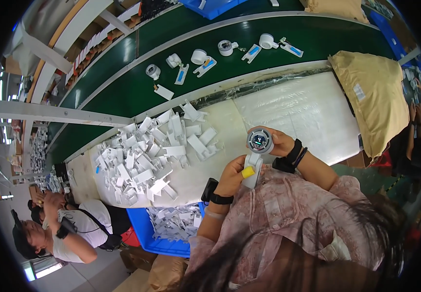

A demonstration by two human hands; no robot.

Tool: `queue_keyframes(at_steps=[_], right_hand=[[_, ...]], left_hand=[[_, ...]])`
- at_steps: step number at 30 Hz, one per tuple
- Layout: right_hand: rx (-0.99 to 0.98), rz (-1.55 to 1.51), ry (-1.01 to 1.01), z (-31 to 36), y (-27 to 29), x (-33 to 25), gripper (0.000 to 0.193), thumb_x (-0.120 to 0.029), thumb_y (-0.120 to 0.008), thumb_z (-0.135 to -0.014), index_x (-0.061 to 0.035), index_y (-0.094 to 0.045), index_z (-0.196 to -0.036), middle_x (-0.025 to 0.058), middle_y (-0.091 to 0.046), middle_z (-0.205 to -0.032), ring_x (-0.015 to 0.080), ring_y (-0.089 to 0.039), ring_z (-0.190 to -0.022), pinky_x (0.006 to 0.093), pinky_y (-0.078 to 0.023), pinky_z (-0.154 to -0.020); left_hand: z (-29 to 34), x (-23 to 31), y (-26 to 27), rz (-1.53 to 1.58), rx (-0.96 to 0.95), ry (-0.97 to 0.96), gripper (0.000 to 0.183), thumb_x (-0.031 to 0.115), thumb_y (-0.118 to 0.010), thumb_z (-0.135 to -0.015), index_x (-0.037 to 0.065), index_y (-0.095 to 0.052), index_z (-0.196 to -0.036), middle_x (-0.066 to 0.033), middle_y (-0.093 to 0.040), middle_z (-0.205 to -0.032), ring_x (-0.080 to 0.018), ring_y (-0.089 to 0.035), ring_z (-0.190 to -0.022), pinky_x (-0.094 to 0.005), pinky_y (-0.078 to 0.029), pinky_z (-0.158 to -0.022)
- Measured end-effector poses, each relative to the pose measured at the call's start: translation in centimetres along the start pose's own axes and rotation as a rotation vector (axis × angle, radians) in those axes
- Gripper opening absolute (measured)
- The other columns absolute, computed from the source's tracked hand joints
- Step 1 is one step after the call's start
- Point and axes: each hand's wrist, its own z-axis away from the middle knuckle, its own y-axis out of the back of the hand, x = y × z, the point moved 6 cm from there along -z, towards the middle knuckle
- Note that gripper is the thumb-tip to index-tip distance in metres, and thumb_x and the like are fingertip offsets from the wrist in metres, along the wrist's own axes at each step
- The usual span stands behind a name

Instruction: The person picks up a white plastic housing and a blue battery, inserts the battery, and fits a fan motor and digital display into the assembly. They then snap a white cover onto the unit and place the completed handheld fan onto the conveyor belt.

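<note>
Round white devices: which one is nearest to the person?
The device held between the left hand and right hand; the other round devices lie on the green belt, untouched.

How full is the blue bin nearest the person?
Not empty: white plastic parts lie inside the blue bin; how deep they go, I cannot tell.
</note>
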Motion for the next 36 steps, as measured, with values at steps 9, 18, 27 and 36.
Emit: queue_keyframes(at_steps=[9,18,27,36], right_hand=[[0.025,-0.091,0.003,-0.2,0.8,-0.3,0.082,-0.040,-0.075,-0.077,0.0005,-0.038,-0.137,0.0098,-0.053,-0.126,0.0206,-0.052,-0.116,0.0364,-0.040,-0.101],[0.053,-0.096,-0.015,-0.8,1.8,0.1,0.082,-0.041,-0.075,-0.077,-0.0017,-0.037,-0.138,0.0082,-0.054,-0.125,0.0204,-0.053,-0.116,0.0384,-0.042,-0.099],[0.140,-0.124,-0.021,-0.8,2.8,0.3,0.084,-0.042,-0.076,-0.074,0.0023,-0.038,-0.135,0.0144,-0.053,-0.125,0.0277,-0.052,-0.119,0.0393,-0.036,-0.105],[0.120,-0.112,-0.030,-1.0,2.7,0.4,0.084,-0.043,-0.076,-0.074,-0.0007,-0.039,-0.136,0.0126,-0.054,-0.124,0.0258,-0.053,-0.116,0.0396,-0.039,-0.102]], left_hand=[[-1.3,0.1,0.3,0.038,0.028,0.041,0.030,0.010,-0.057,-0.091,0.002,-0.054,-0.120,-0.0110,-0.064,-0.110,-0.0183,-0.064,-0.092,-0.0322,-0.050,-0.085],[-1.7,0.2,1.5,0.039,0.093,0.034,0.031,0.009,-0.054,-0.092,0.000,-0.054,-0.122,-0.0086,-0.064,-0.108,-0.0161,-0.062,-0.094,-0.0303,-0.050,-0.085],[-2.1,0.3,1.9,0.101,0.068,0.087,0.030,0.011,-0.055,-0.093,0.000,-0.054,-0.122,-0.0095,-0.064,-0.109,-0.0175,-0.063,-0.095,-0.0318,-0.051,-0.086],[-1.9,0.1,2.0,0.111,0.104,0.061,0.032,0.011,-0.054,-0.094,0.001,-0.052,-0.124,-0.0089,-0.063,-0.109,-0.0177,-0.063,-0.093,-0.0314,-0.051,-0.085]])
